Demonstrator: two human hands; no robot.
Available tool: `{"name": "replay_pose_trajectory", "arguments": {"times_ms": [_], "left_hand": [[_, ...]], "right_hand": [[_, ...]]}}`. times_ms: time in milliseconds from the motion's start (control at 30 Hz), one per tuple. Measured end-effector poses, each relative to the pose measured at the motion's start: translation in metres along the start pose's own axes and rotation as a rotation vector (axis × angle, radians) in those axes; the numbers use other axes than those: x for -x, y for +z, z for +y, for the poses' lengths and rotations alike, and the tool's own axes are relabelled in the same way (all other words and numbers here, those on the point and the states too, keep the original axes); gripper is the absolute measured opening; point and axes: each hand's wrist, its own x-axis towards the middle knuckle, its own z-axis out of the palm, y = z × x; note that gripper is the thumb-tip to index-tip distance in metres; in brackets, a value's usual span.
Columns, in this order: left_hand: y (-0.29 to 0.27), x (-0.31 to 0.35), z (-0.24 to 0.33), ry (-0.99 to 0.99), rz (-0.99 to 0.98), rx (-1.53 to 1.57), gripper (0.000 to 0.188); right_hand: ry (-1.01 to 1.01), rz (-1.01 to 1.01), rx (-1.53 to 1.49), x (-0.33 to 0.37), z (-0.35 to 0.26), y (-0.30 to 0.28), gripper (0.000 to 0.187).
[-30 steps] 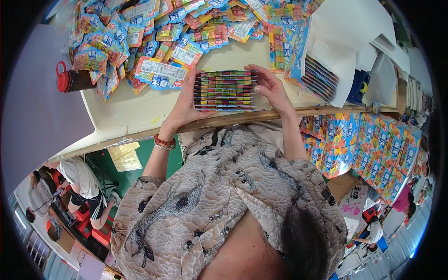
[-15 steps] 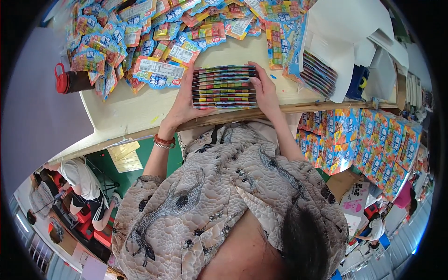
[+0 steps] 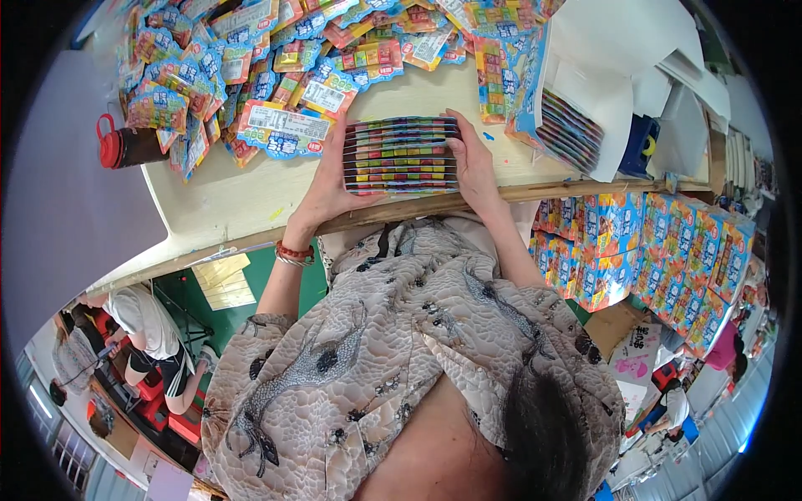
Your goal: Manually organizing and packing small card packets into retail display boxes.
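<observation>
the left hand (image 3: 327,190) and right hand (image 3: 473,164) clasp a stack of colourful striped packets (image 3: 401,155) from either side on the pale table (image 3: 225,200). loose snack packets (image 3: 251,75) lie heaped just beyond it.

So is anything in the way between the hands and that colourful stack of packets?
No. The left hand and right hand already press directly against the two ends of the stack of packets; nothing sits between them.

Both my forearms reach forward from lower edge, elbows bent, converging ahead of chest. My left hand (image 3: 327,185): palm turned inward, fingers extended upward, thumb tucked low, beaded bracelet on wrist. My right hand (image 3: 474,164): palm inward facing left one, fingers curled, grip pressing in from right side.
</observation>
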Motion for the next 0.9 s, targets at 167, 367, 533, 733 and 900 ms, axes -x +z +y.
{"name": "replay_pose_trajectory", "arguments": {"times_ms": [167, 367, 533, 733, 900], "left_hand": [[0.001, 0.000, -0.002, -0.002, 0.012, 0.010, 0.128], [0.008, 0.000, -0.004, -0.007, 0.081, 0.134, 0.126], [0.004, -0.005, 0.000, 0.087, 0.108, 0.007, 0.123], [0.004, 0.002, -0.002, -0.025, 0.080, 0.057, 0.116], [0.002, -0.001, 0.003, 0.007, 0.058, 0.072, 0.116]], "right_hand": [[-0.064, 0.041, 0.039, -0.002, -0.003, -0.001, 0.040], [0.071, -0.091, -0.072, -0.004, 0.001, -0.013, 0.043], [0.068, -0.310, -0.367, -0.016, -0.002, -0.038, 0.098], [-0.317, -0.556, 0.432, -0.033, -0.067, -0.047, 0.125], [-0.334, -0.525, 0.544, -0.027, -0.064, -0.037, 0.115]]}}
